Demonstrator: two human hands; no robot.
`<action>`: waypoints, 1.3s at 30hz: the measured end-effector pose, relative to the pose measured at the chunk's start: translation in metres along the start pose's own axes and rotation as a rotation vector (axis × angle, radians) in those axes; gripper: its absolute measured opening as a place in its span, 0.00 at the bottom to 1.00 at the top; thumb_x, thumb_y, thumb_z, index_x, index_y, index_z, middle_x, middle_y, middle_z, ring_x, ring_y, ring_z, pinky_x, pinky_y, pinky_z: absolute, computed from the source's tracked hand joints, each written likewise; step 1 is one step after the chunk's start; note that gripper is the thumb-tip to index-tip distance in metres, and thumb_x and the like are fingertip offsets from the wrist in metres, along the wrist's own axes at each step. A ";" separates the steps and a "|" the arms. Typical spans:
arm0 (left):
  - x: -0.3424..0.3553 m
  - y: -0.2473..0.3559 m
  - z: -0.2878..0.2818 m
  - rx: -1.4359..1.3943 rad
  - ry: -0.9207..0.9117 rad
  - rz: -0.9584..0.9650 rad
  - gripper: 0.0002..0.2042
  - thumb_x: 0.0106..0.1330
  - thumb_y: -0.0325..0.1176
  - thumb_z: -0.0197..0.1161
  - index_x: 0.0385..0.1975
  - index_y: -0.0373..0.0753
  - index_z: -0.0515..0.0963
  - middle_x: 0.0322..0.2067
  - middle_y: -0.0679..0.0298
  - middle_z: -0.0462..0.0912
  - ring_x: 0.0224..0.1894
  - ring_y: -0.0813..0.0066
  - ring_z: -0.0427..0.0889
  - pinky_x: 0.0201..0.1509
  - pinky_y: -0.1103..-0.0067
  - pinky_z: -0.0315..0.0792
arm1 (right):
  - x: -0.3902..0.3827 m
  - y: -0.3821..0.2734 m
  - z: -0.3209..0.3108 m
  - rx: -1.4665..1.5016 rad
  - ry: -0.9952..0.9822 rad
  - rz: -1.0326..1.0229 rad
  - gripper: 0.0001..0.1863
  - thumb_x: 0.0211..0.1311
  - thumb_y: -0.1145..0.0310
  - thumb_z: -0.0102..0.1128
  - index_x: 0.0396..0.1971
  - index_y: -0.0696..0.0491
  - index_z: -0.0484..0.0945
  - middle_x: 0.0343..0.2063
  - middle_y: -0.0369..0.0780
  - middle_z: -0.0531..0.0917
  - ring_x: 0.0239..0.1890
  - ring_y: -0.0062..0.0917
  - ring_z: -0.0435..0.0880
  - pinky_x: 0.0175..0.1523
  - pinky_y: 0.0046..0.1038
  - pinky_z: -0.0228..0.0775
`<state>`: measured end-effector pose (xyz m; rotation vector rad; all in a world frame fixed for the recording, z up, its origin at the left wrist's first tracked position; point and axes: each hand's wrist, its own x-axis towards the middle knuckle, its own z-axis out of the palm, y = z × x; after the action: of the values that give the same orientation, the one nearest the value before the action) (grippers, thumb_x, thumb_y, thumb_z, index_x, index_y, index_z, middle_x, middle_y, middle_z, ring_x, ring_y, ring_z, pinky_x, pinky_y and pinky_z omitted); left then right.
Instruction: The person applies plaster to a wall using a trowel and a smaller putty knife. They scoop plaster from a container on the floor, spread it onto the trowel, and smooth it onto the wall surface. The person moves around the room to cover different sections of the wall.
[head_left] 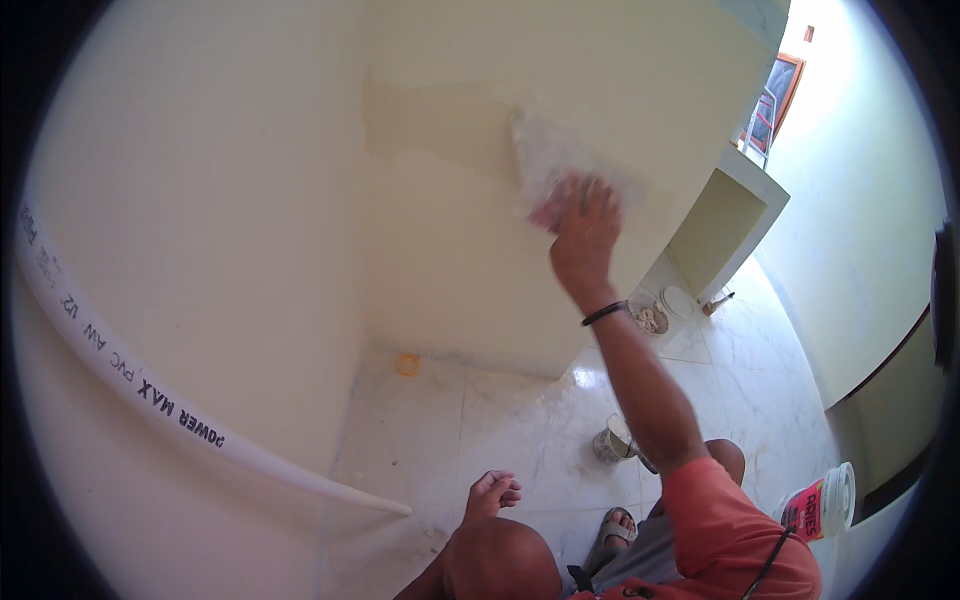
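My right hand (585, 225) is raised against the cream wall panel (440, 230), its fingers closed on a blurred white object with a pinkish-red part (540, 160), a flat cloth, pad or blade that I cannot make out exactly. A darker beige patch (430, 125) lies just left of it on that surface. My left hand (492, 495) rests low by my bent left knee (500, 560), fingers curled with nothing visible in them.
A long white pipe (150, 385) crosses the left side. On the tiled floor (410, 450) stand a small pot (612, 440), a white bucket (815, 505) and a container with pale lumps (648, 318). A concrete-like cabinet (760, 200) and ladder (760, 140) are at right.
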<state>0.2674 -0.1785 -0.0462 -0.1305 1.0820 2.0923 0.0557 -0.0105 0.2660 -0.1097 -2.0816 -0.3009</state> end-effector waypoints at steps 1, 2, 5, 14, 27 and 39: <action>0.001 -0.001 0.002 -0.008 -0.013 0.003 0.10 0.67 0.34 0.54 0.43 0.36 0.73 0.33 0.61 0.80 0.31 0.78 0.79 0.36 0.82 0.74 | -0.020 -0.006 0.017 -0.045 -0.017 -0.029 0.32 0.55 0.70 0.55 0.62 0.57 0.59 0.59 0.56 0.60 0.60 0.57 0.58 0.61 0.56 0.49; 0.004 -0.002 0.004 -0.016 -0.030 0.008 0.10 0.67 0.34 0.54 0.43 0.36 0.73 0.33 0.61 0.80 0.31 0.78 0.79 0.36 0.82 0.74 | -0.040 -0.013 0.028 -0.033 -0.062 -0.033 0.33 0.55 0.68 0.56 0.62 0.57 0.58 0.59 0.56 0.60 0.59 0.58 0.58 0.61 0.57 0.49; 0.004 -0.004 0.002 -0.033 -0.038 0.033 0.10 0.67 0.35 0.55 0.43 0.36 0.73 0.33 0.61 0.80 0.31 0.78 0.79 0.36 0.82 0.74 | -0.085 -0.035 0.026 0.083 -0.256 -0.045 0.34 0.53 0.72 0.54 0.62 0.57 0.57 0.59 0.56 0.60 0.60 0.55 0.57 0.61 0.55 0.50; -0.012 -0.008 -0.019 -0.053 0.016 -0.038 0.10 0.68 0.33 0.53 0.44 0.36 0.71 0.35 0.60 0.79 0.32 0.74 0.80 0.37 0.79 0.75 | -0.070 0.025 -0.062 1.653 -0.758 0.948 0.23 0.49 0.84 0.45 0.49 0.62 0.68 0.41 0.42 0.76 0.44 0.28 0.76 0.45 0.30 0.71; -0.001 -0.017 -0.017 -0.058 -0.005 -0.036 0.10 0.68 0.33 0.53 0.45 0.36 0.71 0.35 0.60 0.79 0.34 0.72 0.81 0.38 0.76 0.76 | 0.014 -0.051 0.007 0.239 0.036 -0.030 0.34 0.55 0.77 0.48 0.65 0.56 0.53 0.64 0.56 0.53 0.66 0.52 0.49 0.67 0.53 0.40; -0.007 -0.013 -0.022 -0.093 0.043 -0.045 0.10 0.67 0.34 0.55 0.42 0.36 0.72 0.33 0.61 0.80 0.30 0.78 0.79 0.36 0.83 0.73 | -0.068 -0.051 -0.010 0.268 -0.305 -0.209 0.33 0.57 0.78 0.48 0.65 0.54 0.55 0.63 0.55 0.56 0.67 0.52 0.50 0.67 0.53 0.39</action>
<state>0.2755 -0.1941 -0.0657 -0.2445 0.9977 2.1086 0.0885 -0.0592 0.2041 0.2391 -2.4208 -0.1332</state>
